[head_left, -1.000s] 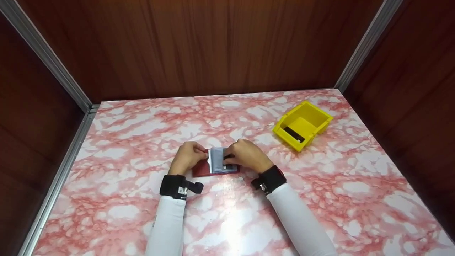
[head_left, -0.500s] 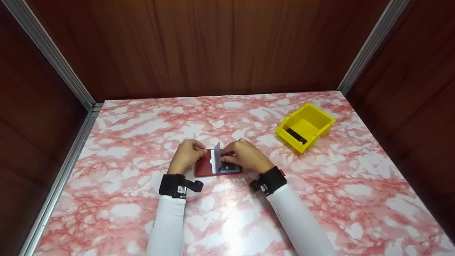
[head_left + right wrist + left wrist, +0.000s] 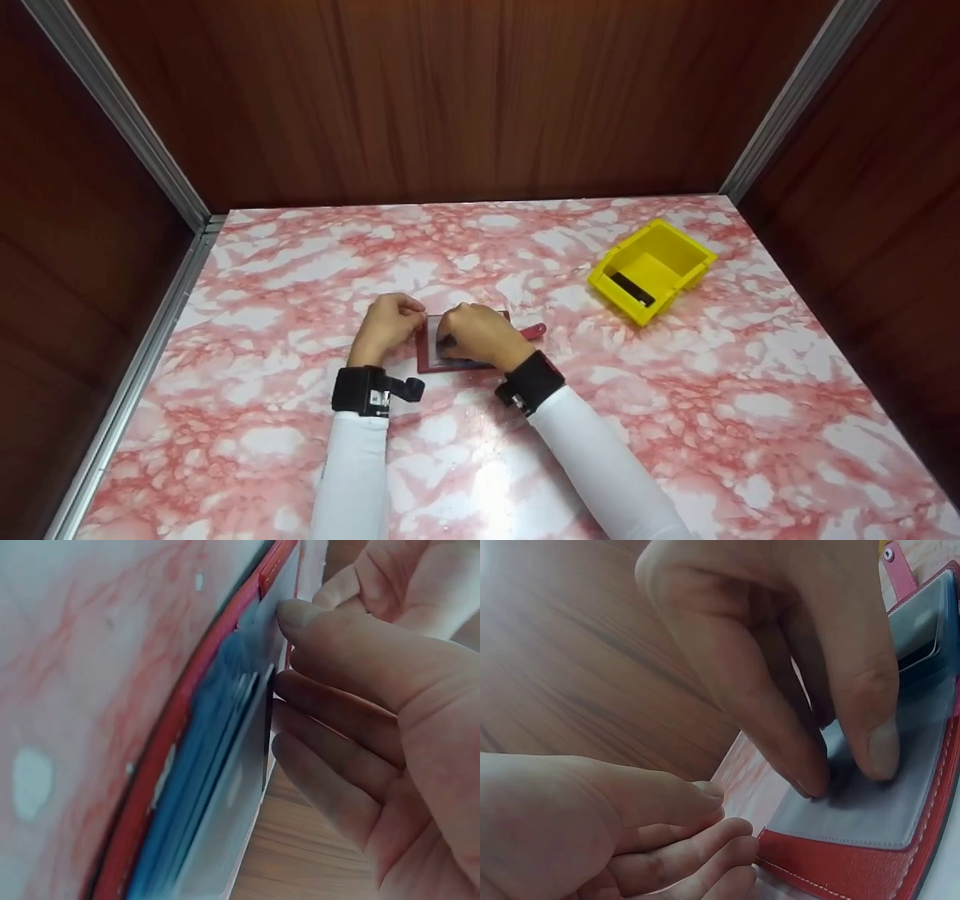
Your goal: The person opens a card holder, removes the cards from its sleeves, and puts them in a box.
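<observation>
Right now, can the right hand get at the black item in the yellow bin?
Probably yes: the yellow bin is open-topped, and nothing visible blocks the right hand, over the red wallet, from the black item.

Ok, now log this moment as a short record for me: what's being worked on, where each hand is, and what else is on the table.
Work item: red wallet, lying open on the marbled table
Right hand: touching the wallet's clear page
Left hand: by the wallet's left edge; contact unclear
Fastener: pink strap with a snap, sticking out past the right hand
Container: yellow bin, toward the far right of the table
Container holds: dark strip, identity unclear
</observation>
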Demonstrator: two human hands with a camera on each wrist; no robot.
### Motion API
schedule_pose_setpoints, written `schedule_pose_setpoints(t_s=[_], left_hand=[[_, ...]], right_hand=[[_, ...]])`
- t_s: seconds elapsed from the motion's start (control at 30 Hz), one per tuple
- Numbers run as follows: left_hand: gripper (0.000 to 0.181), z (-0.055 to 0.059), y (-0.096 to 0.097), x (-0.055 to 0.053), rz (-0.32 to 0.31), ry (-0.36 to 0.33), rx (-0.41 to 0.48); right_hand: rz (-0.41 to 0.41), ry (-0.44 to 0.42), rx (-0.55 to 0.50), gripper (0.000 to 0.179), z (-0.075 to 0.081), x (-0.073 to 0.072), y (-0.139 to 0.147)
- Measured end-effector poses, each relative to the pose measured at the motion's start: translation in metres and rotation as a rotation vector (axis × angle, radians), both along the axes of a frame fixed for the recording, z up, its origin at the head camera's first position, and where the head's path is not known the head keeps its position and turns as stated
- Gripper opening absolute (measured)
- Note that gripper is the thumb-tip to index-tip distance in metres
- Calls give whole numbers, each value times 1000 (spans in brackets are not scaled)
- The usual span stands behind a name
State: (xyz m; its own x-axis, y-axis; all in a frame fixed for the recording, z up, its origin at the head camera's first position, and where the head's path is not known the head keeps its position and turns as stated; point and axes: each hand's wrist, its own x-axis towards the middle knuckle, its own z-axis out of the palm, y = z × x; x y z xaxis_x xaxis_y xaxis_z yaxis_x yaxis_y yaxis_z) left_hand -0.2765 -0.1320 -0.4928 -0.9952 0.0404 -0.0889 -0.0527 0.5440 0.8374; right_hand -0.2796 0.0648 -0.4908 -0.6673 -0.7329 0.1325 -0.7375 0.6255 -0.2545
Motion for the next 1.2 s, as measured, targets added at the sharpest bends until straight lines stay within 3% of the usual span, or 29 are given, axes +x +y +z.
schedule_pose_setpoints(t_s=[0.2,0.43,0.6,0.73,0.9,1.2], left_hand=[[18,4,5,1,-5,-16,-8],[16,5,11,1,4,-32,24],[16,4,15,2,12,-54,45],[16,3,21,3,2,-83,93],[13,0,31,4,-31,-127,152],[12,-3,45,5,-57,-149,173]], right_hand=[[7,72,7,6,-2,3,2],[54,32,-73,12,6,-3,30],[-54,11,-79,17,16,-7,64],[-136,-60,-66,18,11,-6,83],[-128,-91,-50,15,4,-3,92],[-138,-58,-44,18,3,-2,89]])
